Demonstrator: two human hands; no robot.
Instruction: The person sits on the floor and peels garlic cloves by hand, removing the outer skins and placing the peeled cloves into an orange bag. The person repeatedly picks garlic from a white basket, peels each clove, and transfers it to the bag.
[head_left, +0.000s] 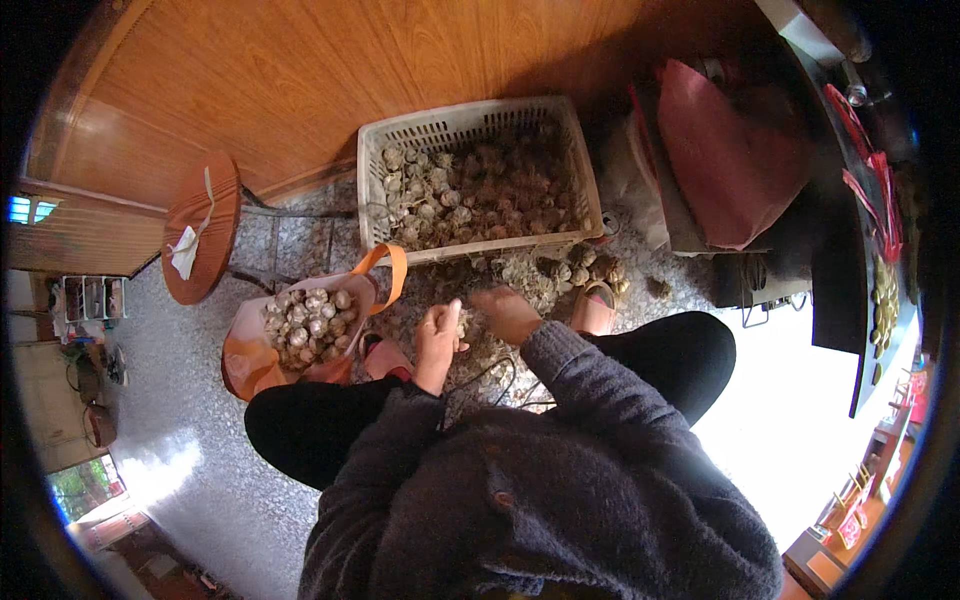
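Observation:
My left hand (435, 341) is held between my knees, thumb raised, around a pale garlic bulb (463, 324) that its fingers partly hide. Just right of the bulb is my right hand (507, 313), blurred, so whether its fingers grip anything is unclear. Ahead of both hands stands a white plastic crate (480, 252), holding many dirty garlic bulbs (442, 199). To the left, a fabric bag (244, 330) with an orange handle (395, 281) contains cleaner, whiter garlic bulbs (309, 322). Several loose bulbs (592, 268) lie on the floor near my right shoe, beside a heap of papery skins (525, 276).
A round-topped wooden stool (196, 232) lies tipped on its side at the left, with white paper on it. Wooden panelling (337, 75) rises behind the crate. A drink can (610, 223) touches the crate's right corner. Red sheeting (720, 157) covers something farther right.

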